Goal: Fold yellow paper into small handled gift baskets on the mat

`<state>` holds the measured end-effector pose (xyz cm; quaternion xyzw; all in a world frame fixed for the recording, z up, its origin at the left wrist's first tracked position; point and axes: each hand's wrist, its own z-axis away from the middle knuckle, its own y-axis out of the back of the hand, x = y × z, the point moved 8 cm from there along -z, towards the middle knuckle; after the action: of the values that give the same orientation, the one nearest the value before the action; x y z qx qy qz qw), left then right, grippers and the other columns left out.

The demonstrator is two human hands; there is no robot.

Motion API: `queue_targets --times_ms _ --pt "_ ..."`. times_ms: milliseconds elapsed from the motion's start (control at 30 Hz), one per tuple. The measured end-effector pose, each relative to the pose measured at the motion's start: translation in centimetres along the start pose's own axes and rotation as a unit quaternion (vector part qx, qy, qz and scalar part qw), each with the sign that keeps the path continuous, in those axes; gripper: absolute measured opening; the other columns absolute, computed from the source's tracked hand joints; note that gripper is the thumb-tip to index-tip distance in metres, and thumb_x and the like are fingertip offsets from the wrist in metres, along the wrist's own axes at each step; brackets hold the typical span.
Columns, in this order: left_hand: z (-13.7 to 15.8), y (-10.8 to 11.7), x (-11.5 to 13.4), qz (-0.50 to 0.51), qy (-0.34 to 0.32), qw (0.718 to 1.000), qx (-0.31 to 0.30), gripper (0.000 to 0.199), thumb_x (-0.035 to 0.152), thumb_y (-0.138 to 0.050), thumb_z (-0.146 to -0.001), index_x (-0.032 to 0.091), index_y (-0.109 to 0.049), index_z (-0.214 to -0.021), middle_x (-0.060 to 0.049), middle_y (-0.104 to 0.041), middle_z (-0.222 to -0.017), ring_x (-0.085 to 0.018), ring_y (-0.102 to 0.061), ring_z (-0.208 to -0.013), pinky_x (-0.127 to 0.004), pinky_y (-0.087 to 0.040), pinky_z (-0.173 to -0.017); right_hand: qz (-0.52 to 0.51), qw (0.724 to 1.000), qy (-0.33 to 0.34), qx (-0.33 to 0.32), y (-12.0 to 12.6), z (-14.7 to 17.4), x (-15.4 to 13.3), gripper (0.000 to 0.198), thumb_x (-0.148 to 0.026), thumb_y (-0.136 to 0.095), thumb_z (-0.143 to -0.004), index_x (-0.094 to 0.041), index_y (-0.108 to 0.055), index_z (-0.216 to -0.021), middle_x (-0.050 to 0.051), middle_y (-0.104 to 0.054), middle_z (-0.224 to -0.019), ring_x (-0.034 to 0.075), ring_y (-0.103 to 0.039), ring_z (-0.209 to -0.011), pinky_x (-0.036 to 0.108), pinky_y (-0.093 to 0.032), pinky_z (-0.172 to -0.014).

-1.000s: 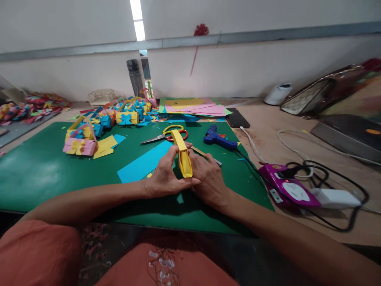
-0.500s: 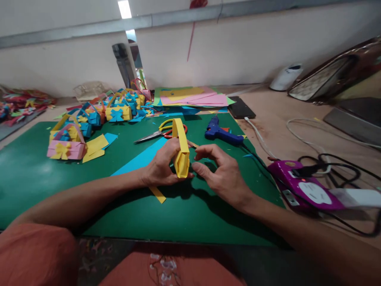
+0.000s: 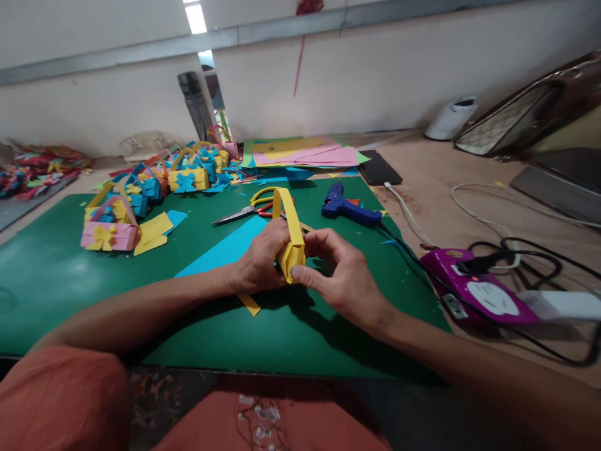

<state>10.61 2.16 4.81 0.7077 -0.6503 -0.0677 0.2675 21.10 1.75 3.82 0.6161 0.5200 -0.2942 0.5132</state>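
Between my hands, above the green mat (image 3: 206, 338), is a small yellow paper basket (image 3: 292, 258) with an arched strip handle on top. My left hand (image 3: 263, 258) wraps its left side, the fingertips partly hidden behind it. My right hand (image 3: 345, 269) pinches the near right end, thumb on the front face and fingers curled behind. Scissors (image 3: 256, 205) with yellow and red handles lie just beyond the basket, partly covered by it. Blue paper (image 3: 220, 247) lies under and beyond my left forearm, and a yellow paper strip (image 3: 250, 305) sticks out below that hand.
A blue glue gun (image 3: 350, 207) lies right of the scissors, its cord running to a purple power strip (image 3: 474, 291). Finished paper baskets (image 3: 110, 235) stand at the left. Coloured sheets (image 3: 305, 153) and a phone (image 3: 380, 168) lie at the back.
My right hand has closed in on the basket, its thumb now pressing the near end. The basket has shifted slightly right and turned a little.
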Motion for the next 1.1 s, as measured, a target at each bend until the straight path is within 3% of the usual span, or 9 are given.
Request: queue_targets --times_ms 200,400,733,867,1100 --pt "-0.1 0.0 -0.1 0.001 0.001 1.0 0.016 0.036 0.031 -0.065 -0.076 0.018 -0.047 -0.104 -0.006 -0.056 -0.089 -0.019 -0.055 -0.081 -0.035 -0.048 -0.069 -0.038 0.999 -0.02 -0.016 -0.3 -0.1 -0.1 0.016 -0.029 -0.065 -0.072 -0.019 -0.053 -0.077 0.0 -0.059 -0.076 0.014 -0.057 -0.071 0.03 -0.048 -0.066" --pt "-0.2 -0.1 0.3 -0.014 -0.008 1.0 0.015 0.032 0.028 -0.063 -0.076 0.018 -0.047 -0.103 -0.005 -0.056 -0.088 -0.018 -0.055 -0.08 -0.034 -0.048 -0.069 -0.021 1.0 -0.018 0.01 -0.1 -0.1 -0.5 0.014 -0.029 -0.061 -0.075 -0.019 -0.053 -0.073 0.0 -0.057 -0.072 0.013 -0.054 -0.067 0.027 -0.045 -0.06" --pt "0.4 -0.3 -0.5 -0.03 0.011 0.999 0.029 0.025 0.029 -0.06 -0.079 0.019 -0.049 -0.099 -0.003 -0.057 -0.086 -0.017 -0.054 -0.078 -0.032 -0.046 -0.068 0.032 0.999 -0.013 0.037 -0.1 0.0 -0.9 0.015 -0.029 -0.055 -0.081 -0.02 -0.051 -0.07 -0.001 -0.057 -0.071 0.013 -0.052 -0.066 0.029 -0.043 -0.063" --pt "0.3 -0.4 -0.5 -0.022 0.013 0.999 0.031 0.032 0.03 -0.061 -0.077 0.02 -0.047 -0.104 -0.004 -0.057 -0.09 -0.018 -0.055 -0.081 -0.033 -0.045 -0.07 0.038 0.998 -0.004 0.04 -0.1 0.0 -1.1 0.011 -0.027 -0.054 -0.081 -0.02 -0.052 -0.073 -0.001 -0.057 -0.073 0.013 -0.052 -0.067 0.029 -0.043 -0.065" --pt "0.6 -0.6 -1.2 -0.049 0.079 0.995 0.044 0.029 0.032 -0.059 -0.078 0.023 -0.043 -0.1 -0.003 -0.053 -0.088 -0.019 -0.052 -0.081 -0.034 -0.043 -0.069 0.033 0.999 -0.008 0.039 -0.3 0.0 -0.8 0.013 -0.029 -0.054 -0.081 -0.02 -0.051 -0.072 -0.001 -0.058 -0.073 0.013 -0.052 -0.067 0.029 -0.042 -0.065"
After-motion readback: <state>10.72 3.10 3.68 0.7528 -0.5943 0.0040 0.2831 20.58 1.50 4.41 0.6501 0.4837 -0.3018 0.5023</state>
